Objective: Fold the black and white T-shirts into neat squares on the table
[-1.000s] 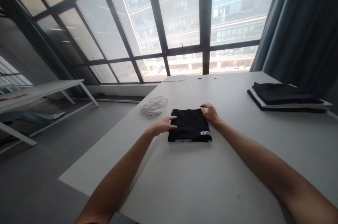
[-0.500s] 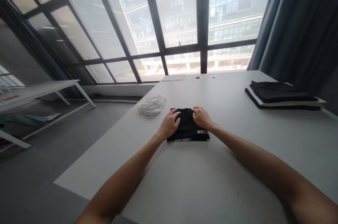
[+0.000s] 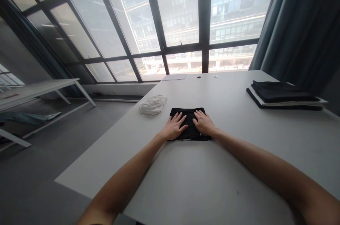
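- A folded black fabric garment, roughly rectangular and matte, lies flat on the table in front of the person, with soft creases across its top and a trace of white lettering near its right front corner.
- The left hand rests palm down on the garment's left part, open, fingers spread and gripping nothing.
- The right hand lies on its right part in the same way, open, fingers extended toward the far edge.
- Beneath is a smooth white tabletop with a dull sheen.
- Left of the garment and a little beyond it sits a crumpled white cloth bundle, rounded and wrinkled.
- Well to the right is a neat stack of folded black and white fabric, its layers flat.
- Half a second ago the fingers were bent near the far edge; now both hands are flattened and spread. The lettering, clearer then, is mostly covered. The bundle and stack have stayed put.
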A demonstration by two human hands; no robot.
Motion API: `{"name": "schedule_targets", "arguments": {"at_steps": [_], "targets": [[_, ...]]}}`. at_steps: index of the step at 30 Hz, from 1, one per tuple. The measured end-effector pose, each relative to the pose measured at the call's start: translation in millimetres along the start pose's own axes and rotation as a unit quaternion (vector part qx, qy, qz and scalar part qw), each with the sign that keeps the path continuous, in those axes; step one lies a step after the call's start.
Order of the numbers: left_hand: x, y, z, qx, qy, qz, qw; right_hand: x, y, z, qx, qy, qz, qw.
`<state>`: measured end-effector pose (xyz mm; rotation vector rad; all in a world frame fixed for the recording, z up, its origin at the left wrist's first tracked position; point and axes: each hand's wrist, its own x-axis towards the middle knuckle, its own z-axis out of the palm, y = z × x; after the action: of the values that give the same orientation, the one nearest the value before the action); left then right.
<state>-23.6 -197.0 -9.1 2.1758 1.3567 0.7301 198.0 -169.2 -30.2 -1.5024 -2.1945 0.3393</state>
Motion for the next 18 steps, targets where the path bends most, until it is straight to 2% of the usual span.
{"name": "schedule_targets", "arguments": {"at_steps": [3,6,8,10,13,15,18], "targets": [[6.4,3.1,-7.2,0.027,0.018,0.002,0.999,4.1,-0.3,-6.1,0.052,0.018,0.015,0.998],[22.4,9.4,-14.5,0.080,0.063,0.007,0.995,11.7,1.6,-17.4,0.096,0.076,0.034,0.992],[35.5,11.8,-15.9,0.132,0.070,0.002,0.989,16.3,4.9,-23.0,0.085,0.103,0.025,0.991],[46.4,10.2,-13.3,0.200,0.040,-0.025,0.979,19.2,9.7,-23.6,0.048,0.083,0.007,0.995],[54.2,0.8,-5.5,0.275,-0.022,-0.069,0.959,21.4,17.5,-17.2,-0.005,-0.004,0.010,1.000],[54.8,-6.6,-1.3,0.293,-0.040,-0.077,0.952,22.8,21.0,-14.2,-0.017,-0.039,0.020,0.999],[54.1,-13.8,0.9,0.300,-0.039,-0.071,0.951,23.6,19.6,-19.0,0.002,-0.025,0.035,0.999]]}}
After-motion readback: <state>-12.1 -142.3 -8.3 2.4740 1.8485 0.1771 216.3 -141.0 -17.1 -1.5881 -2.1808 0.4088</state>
